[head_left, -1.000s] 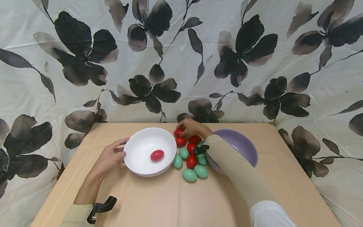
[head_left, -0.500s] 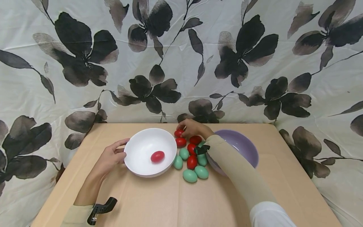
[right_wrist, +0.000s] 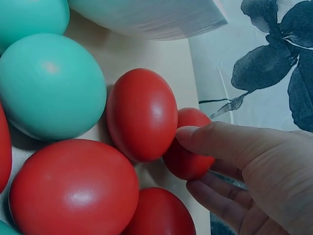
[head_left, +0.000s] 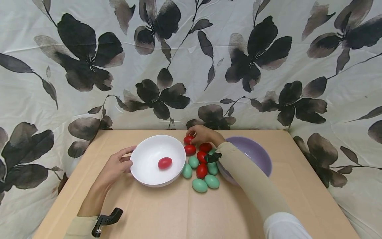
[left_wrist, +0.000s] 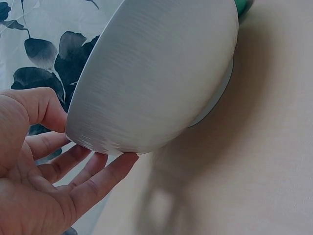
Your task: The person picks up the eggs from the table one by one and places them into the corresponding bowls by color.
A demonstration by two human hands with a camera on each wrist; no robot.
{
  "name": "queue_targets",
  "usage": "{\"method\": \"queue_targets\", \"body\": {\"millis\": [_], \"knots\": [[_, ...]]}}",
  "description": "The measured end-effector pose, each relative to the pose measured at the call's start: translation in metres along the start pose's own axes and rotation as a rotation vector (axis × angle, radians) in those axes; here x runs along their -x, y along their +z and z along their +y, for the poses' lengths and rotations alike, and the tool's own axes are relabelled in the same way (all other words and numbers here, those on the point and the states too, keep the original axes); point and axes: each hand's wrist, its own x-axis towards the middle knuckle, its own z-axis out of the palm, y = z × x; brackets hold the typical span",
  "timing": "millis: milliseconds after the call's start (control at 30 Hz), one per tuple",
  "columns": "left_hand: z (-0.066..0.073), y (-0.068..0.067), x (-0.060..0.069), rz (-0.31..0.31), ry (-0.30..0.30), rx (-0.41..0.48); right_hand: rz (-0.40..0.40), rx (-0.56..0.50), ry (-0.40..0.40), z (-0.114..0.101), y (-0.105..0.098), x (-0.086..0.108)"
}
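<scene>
"Head view, largest item first?"

"Flowered cloth, hanging behind the light-brown table."

"Bowls?"

"Two. White bowl on the left; purple bowl on the right, partly hidden by the right sleeve."

"State of the hands?"

"Left hand grips the white bowl at its side: thumb at the rim, fingers spread beneath. Right hand pinches the far red egg between thumb and fingers."

"Position of that egg?"

"At the far end of the pile, near the table's back edge. Whether it touches the table: cannot tell."

"Remaining eggs?"

"Red eggs and green eggs bunched between the bowls, some behind the right wrist. One single red egg lies inside the white bowl."
</scene>
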Motion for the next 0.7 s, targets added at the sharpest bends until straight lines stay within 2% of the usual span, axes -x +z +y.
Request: {"method": "queue_targets", "body": {"millis": [400,700], "knots": [[0.0021,-0.0015,-0.0005,-0.001,0.009,-0.012,0.068,-0.018,-0.019,-0.0043,-0.0049,0.0038],[-0.0019,-0.0018,-0.0005,-0.005,0.009,0.002,0.068,-0.005,-0.057,-0.0059,-0.0079,0.0060]]}}
